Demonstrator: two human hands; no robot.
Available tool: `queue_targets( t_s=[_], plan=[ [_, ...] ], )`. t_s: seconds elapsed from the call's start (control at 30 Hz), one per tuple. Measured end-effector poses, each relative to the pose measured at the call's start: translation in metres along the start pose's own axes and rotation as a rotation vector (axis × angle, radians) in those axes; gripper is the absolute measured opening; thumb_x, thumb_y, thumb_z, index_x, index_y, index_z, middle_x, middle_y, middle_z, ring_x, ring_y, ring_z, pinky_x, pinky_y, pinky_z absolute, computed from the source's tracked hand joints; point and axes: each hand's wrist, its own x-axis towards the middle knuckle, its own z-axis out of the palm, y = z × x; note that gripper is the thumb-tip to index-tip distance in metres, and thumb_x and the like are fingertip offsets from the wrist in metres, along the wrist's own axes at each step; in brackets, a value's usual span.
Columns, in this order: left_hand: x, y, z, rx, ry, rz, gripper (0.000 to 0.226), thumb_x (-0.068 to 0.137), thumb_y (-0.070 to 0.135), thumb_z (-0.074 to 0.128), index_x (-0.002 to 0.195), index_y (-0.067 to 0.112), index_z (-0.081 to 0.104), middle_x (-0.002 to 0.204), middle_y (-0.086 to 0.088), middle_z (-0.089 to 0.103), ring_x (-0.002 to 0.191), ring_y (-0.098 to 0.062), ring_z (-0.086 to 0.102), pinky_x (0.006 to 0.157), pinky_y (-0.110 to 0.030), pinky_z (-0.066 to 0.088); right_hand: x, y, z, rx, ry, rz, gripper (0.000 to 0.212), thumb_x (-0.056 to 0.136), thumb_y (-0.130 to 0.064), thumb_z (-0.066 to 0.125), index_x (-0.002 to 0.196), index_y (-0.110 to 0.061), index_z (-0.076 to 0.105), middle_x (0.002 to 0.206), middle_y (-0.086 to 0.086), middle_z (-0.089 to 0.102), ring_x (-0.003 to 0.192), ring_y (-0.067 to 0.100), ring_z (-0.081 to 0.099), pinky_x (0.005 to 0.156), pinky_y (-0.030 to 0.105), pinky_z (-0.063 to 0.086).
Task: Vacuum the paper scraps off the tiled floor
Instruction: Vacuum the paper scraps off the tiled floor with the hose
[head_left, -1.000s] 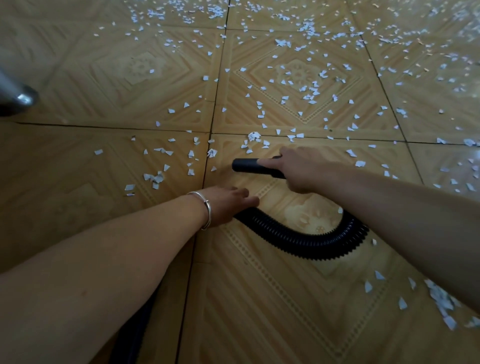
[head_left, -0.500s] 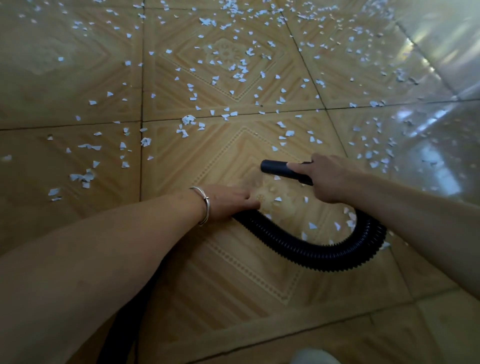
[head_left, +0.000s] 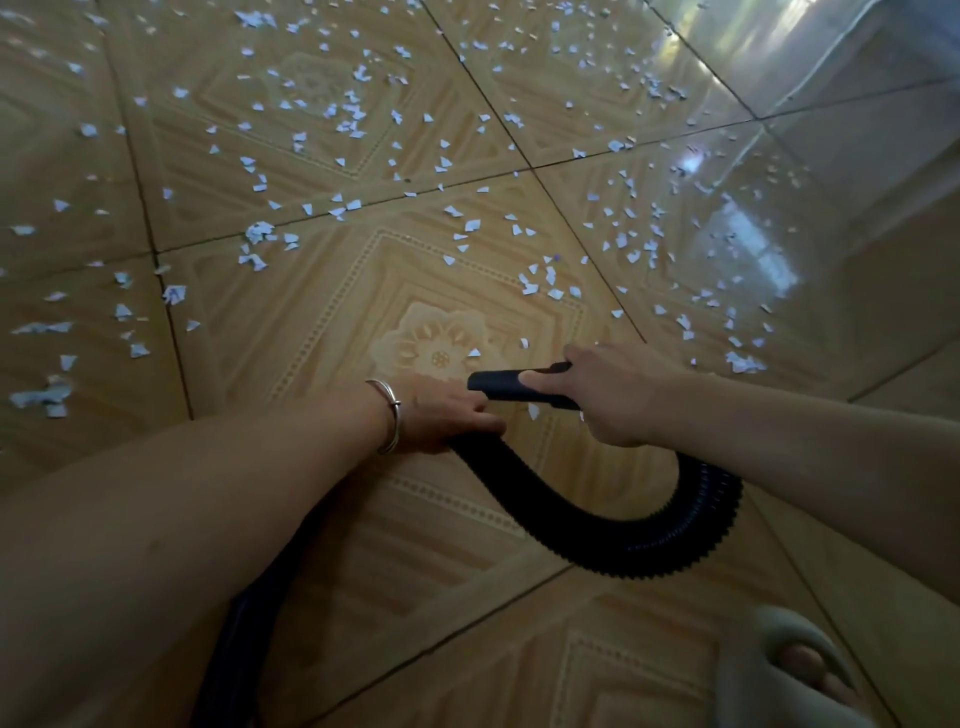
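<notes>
Nearest, at the bottom right, a pale slipper (head_left: 769, 634) worn on a foot stands on the tiled floor (head_left: 467, 623). A black ribbed hose (head_left: 597, 545) comes up from under the left forearm at the near left, passes through the left hand (head_left: 441, 415), then loops out to the right and back under the right wrist.

The left hand lies in the middle of the view, knuckles up, with its fingers curled over the hose and holding it just above the tile; a thin silver bracelet (head_left: 389, 415) circles the wrist. Just to its right and a little farther off, the right hand (head_left: 618, 395) is clamped round the smooth black nozzle (head_left: 493, 384), thumb laid along the top. The nozzle points left, and its open end sits just beyond the left hand's fingers, over the flower pattern at the centre of the tile.

One white scrap lies right under the nozzle between the two hands, and two more sit just beyond its tip. The bulk of the paper scraps (head_left: 353, 119) lies farther away, scattered thickly over the tiles to the left, ahead and to the right of both hands, with small clumps along the joints between tiles. At the far right the scraps spread into a bright reflection (head_left: 753, 244) on the glossy floor
</notes>
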Motion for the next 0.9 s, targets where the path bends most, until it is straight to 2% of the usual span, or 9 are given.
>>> queue_targets(
  t_s=[0.2, 0.27, 0.37, 0.5, 0.57, 0.63, 0.7, 0.8, 0.9],
  plan=[
    [-0.004, -0.005, -0.005, -0.040, -0.010, -0.068, 0.043, 0.093, 0.016, 0.045, 0.136, 0.015, 0.039, 0.126, -0.008, 0.044, 0.113, -0.024, 0.049, 0.084, -0.032, 0.040, 0.020, 0.021, -0.007, 0.040, -0.019, 0.129, 0.068, 0.092, -0.008, 0.046, 0.148, -0.038, 0.022, 0.112, 0.007, 0.047, 0.086, 0.023, 0.053, 0.067, 0.033, 0.049],
    [-0.005, -0.003, -0.008, -0.031, -0.009, -0.080, 0.041, 0.094, 0.016, 0.044, 0.134, 0.015, 0.040, 0.124, -0.006, 0.045, 0.110, -0.023, 0.050, 0.080, -0.030, 0.039, 0.021, 0.025, -0.008, 0.059, -0.027, 0.136, 0.067, 0.093, -0.009, 0.046, 0.149, -0.037, 0.022, 0.112, 0.008, 0.046, 0.085, 0.023, 0.053, 0.073, 0.034, 0.051],
    [-0.005, 0.001, -0.011, 0.024, -0.067, -0.074, 0.041, 0.095, 0.017, 0.043, 0.136, 0.018, 0.037, 0.121, -0.006, 0.044, 0.106, -0.021, 0.050, 0.078, -0.029, 0.040, 0.004, 0.027, 0.000, 0.089, -0.083, 0.092, 0.067, 0.091, -0.009, 0.045, 0.149, -0.036, 0.023, 0.100, 0.004, 0.043, 0.072, 0.019, 0.048, 0.061, 0.029, 0.046],
    [0.002, 0.009, -0.017, 0.073, -0.136, -0.054, 0.041, 0.095, 0.016, 0.042, 0.136, 0.022, 0.037, 0.119, -0.006, 0.044, 0.104, -0.020, 0.048, 0.079, -0.030, 0.040, -0.032, 0.029, 0.015, 0.075, -0.107, 0.045, 0.062, 0.091, -0.014, 0.044, 0.147, -0.032, 0.026, 0.088, 0.000, 0.040, 0.071, 0.018, 0.045, 0.049, 0.025, 0.033],
    [0.012, 0.016, -0.021, 0.097, -0.162, -0.058, 0.041, 0.095, 0.017, 0.042, 0.136, 0.024, 0.037, 0.119, -0.004, 0.043, 0.104, -0.020, 0.049, 0.072, -0.027, 0.036, -0.042, 0.032, 0.019, 0.043, -0.101, 0.004, 0.061, 0.093, -0.016, 0.044, 0.148, -0.030, 0.024, 0.093, 0.000, 0.043, 0.072, 0.016, 0.043, 0.047, 0.024, 0.028],
    [0.023, 0.024, -0.022, 0.090, -0.183, -0.069, 0.041, 0.094, 0.018, 0.043, 0.134, 0.025, 0.037, 0.116, -0.003, 0.043, 0.102, -0.022, 0.051, 0.071, -0.028, 0.041, -0.044, 0.037, 0.024, 0.031, -0.086, -0.049, 0.059, 0.093, -0.017, 0.044, 0.148, -0.029, 0.024, 0.101, 0.003, 0.045, 0.071, 0.016, 0.040, 0.047, 0.024, 0.024],
    [0.030, 0.027, -0.021, 0.064, -0.193, -0.093, 0.040, 0.093, 0.018, 0.045, 0.132, 0.025, 0.037, 0.114, -0.003, 0.042, 0.100, -0.022, 0.052, 0.074, -0.034, 0.046, -0.039, 0.048, 0.029, 0.026, -0.064, -0.071, 0.056, 0.092, -0.017, 0.046, 0.145, -0.026, 0.028, 0.094, 0.002, 0.041, 0.063, 0.013, 0.036, 0.047, 0.025, 0.026],
    [0.037, 0.025, -0.024, 0.055, -0.195, -0.155, 0.038, 0.094, 0.017, 0.045, 0.131, 0.023, 0.039, 0.114, -0.005, 0.044, 0.099, -0.023, 0.052, 0.070, -0.032, 0.040, -0.027, 0.072, 0.035, 0.043, -0.009, -0.022, 0.043, 0.091, -0.016, 0.048, 0.133, -0.020, 0.041, 0.076, 0.000, 0.032, 0.061, 0.013, 0.035, 0.046, 0.025, 0.029],
    [0.050, 0.026, -0.033, 0.023, -0.246, -0.204, 0.040, 0.095, 0.016, 0.044, 0.133, 0.021, 0.038, 0.116, -0.005, 0.044, 0.104, -0.022, 0.050, 0.080, -0.034, 0.041, -0.019, 0.094, 0.036, 0.049, 0.031, -0.036, 0.037, 0.091, -0.013, 0.046, 0.128, -0.018, 0.047, 0.075, -0.001, 0.036, 0.059, 0.013, 0.040, 0.046, 0.026, 0.033]
  ],
)
